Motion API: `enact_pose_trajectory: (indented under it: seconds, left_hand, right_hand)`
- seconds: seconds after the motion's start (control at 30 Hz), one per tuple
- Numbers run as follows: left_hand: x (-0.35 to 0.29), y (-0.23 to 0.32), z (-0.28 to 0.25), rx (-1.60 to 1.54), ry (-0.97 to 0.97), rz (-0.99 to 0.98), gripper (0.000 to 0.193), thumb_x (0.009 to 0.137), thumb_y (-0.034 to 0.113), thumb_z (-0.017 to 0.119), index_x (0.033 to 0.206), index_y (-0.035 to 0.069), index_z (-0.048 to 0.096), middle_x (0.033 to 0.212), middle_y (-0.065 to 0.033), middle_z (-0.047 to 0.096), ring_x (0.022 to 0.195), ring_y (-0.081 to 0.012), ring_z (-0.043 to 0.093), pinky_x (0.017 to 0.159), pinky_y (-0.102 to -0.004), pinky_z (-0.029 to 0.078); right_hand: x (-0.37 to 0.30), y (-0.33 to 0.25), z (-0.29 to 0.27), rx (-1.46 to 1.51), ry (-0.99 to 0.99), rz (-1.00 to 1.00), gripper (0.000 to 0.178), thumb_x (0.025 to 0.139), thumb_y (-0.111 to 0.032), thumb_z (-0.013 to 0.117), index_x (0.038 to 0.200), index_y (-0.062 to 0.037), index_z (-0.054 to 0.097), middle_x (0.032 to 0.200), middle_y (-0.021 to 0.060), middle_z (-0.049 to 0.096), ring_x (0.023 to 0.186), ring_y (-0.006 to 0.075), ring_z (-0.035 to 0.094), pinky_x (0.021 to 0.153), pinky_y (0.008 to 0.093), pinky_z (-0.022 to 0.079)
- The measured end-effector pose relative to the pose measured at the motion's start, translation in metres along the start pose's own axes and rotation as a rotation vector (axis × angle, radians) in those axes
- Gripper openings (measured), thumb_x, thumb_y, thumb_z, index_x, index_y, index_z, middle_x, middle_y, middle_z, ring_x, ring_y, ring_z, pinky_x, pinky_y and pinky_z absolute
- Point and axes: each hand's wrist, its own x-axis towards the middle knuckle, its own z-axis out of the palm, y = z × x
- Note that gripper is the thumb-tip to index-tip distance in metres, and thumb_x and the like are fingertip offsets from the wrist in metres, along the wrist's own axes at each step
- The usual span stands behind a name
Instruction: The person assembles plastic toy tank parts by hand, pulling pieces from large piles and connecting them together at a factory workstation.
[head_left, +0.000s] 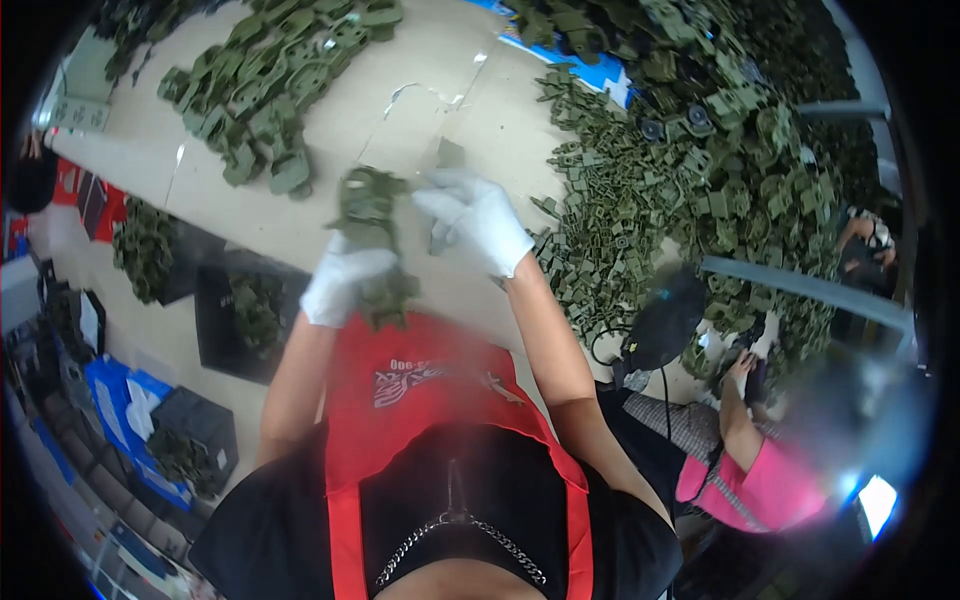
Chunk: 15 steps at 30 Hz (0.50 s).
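In my left hand (345, 280), which wears a white glove, is an olive-green molded plastic part (368, 210), upright and blurred by motion. The gloved fingers close round its lower half, above the front edge of the table. My right hand (478, 218), gloved too, is just right of that part, its fingers drawn together and smeared. Something small and dark green shows under these fingers, too blurred to name. A small flat green piece (450, 154) is just beyond the right fingertips.
Finished-looking green parts (275, 85) lie in rows at the far left of the pale table (440, 100). Heaps of small green pieces (600, 220) and larger green shells (740, 170) cover the right side. Black bins (245, 320) stand at left. A co-worker in pink (750, 485) works at right.
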Motion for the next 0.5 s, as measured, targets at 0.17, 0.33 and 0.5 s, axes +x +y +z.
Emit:
enact_pose_trajectory:
  seconds: [0.17, 0.33, 0.5]
  left_hand:
    - [-0.073, 0.016, -0.053, -0.186, 0.43, 0.226, 0.047, 0.08, 0.005, 0.063, 0.125, 0.0, 0.049, 0.111, -0.0129, 0.061, 0.093, -0.0241, 0.064, 0.085, -0.0429, 0.055]
    - [-0.161, -0.05, -0.073, -0.314, 0.783, 0.338, 0.05, 0.082, 0.006, 0.063, 0.129, 0.0, 0.045, 0.115, -0.0145, 0.058, 0.097, -0.0251, 0.062, 0.084, -0.0426, 0.055]
    - [-0.226, -0.15, -0.049, -0.475, 1.131, 0.272, 0.056, 0.081, 0.009, 0.063, 0.133, 0.004, 0.042, 0.116, -0.015, 0.056, 0.097, -0.0274, 0.061, 0.083, -0.0444, 0.055]
  right_hand:
    - [-0.006, 0.017, 0.012, -0.065, 0.006, 0.149, 0.036, 0.086, -0.018, 0.069, 0.114, 0.0028, 0.062, 0.09, 0.0073, 0.068, 0.069, 0.0114, 0.062, 0.064, 0.0245, 0.049]
    - [-0.033, 0.086, 0.037, -0.442, -0.641, 0.095, 0.04, 0.086, -0.021, 0.066, 0.118, 0.0018, 0.061, 0.109, 0.0151, 0.066, 0.098, 0.0264, 0.064, 0.087, 0.0331, 0.05]
    - [-0.081, 0.243, 0.065, -0.935, -0.842, 0.047, 0.061, 0.081, -0.037, 0.067, 0.131, -0.0041, 0.053, 0.136, 0.0198, 0.051, 0.125, 0.0359, 0.048, 0.106, 0.0415, 0.036]
